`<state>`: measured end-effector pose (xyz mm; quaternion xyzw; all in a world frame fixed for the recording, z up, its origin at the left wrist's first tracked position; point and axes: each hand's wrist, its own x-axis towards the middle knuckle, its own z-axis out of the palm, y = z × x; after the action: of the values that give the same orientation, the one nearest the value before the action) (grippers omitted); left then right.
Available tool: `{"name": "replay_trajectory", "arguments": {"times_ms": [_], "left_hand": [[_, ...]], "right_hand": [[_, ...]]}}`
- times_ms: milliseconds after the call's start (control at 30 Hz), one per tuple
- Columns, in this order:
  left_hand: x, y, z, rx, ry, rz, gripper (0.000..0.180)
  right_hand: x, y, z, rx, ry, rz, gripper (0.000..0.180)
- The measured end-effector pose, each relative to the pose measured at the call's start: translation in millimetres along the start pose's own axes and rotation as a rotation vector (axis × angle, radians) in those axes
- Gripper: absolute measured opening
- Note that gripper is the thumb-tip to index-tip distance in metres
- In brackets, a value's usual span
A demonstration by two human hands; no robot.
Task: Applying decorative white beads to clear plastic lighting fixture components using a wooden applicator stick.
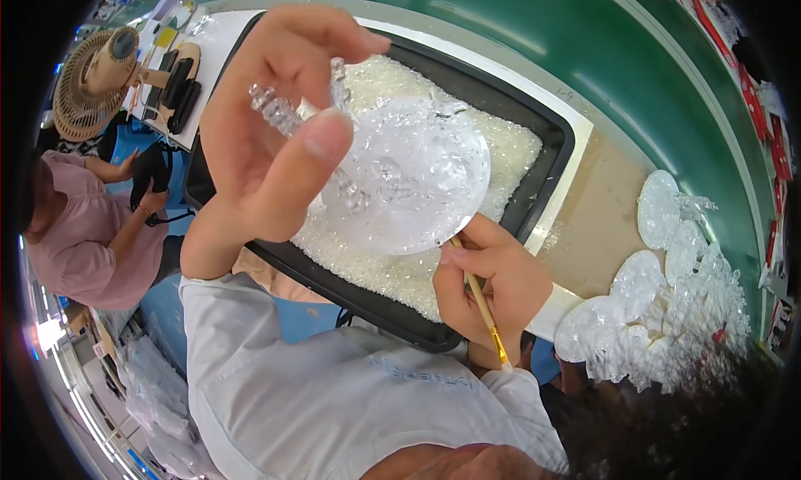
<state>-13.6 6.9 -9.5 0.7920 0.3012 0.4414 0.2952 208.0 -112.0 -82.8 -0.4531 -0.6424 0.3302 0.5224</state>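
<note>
My left hand [275, 138] is curled around the beaded, clear parts of a clear round plastic disc piece [417, 175]. Its disc is tilted over a black tray [561, 159] full of small whitish, glittering grains [367, 284]. How the beaded parts join the disc is hidden behind my fingers. In my right hand [501, 284], closed below the disc's near edge, is a thin paintbrush [480, 301] with a wooden handle. Its yellow metal collar points back toward me, while the handle end lies by the disc's rim. Whether my right fingers touch that rim, I cannot tell.
Several similar clear disc pieces [659, 301] are heaped at the right. A green surface [534, 30] runs behind the tray. To the left stand a beige fan [96, 75] and some black items [179, 96]. A person in pink [100, 230] holds something black.
</note>
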Motion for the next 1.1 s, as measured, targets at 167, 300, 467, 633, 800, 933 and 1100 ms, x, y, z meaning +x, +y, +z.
{"name": "replay_trajectory", "arguments": {"times_ms": [167, 300, 467, 633, 800, 933, 1100], "left_hand": [[3.5, -12.2, -2.4, -0.150, 0.093, 0.273, 0.016], [-2.8, -0.6, -9.2, 0.034, 0.078, 0.242, 0.016], [3.3, -1.6, -10.9, 0.033, 0.145, 0.338, 0.018], [-0.3, -2.0, -7.7, 0.003, 0.160, 0.366, 0.017], [3.0, 13.0, 3.3, 0.134, 0.228, 0.268, 0.023], [2.7, 17.4, 2.9, 0.207, 0.222, 0.219, 0.025], [-0.7, 5.0, 4.6, 0.172, 0.253, 0.312, 0.018]], "right_hand": [[-3.6, -0.4, 1.0, 0.089, 0.074, -0.153, 0.011], [-3.6, -2.8, -0.4, 0.156, 0.249, -0.144, 0.011], [-3.9, -4.2, 2.5, 0.162, 0.158, -0.322, 0.018], [-1.8, -4.6, 2.7, 0.166, 0.094, -0.350, 0.020], [-1.3, -5.7, 3.3, 0.104, 0.071, -0.368, 0.020], [0.7, -5.1, 2.9, 0.042, 0.160, -0.362, 0.016], [1.7, -7.6, 7.0, 0.044, 0.076, -0.382, 0.018]]}}
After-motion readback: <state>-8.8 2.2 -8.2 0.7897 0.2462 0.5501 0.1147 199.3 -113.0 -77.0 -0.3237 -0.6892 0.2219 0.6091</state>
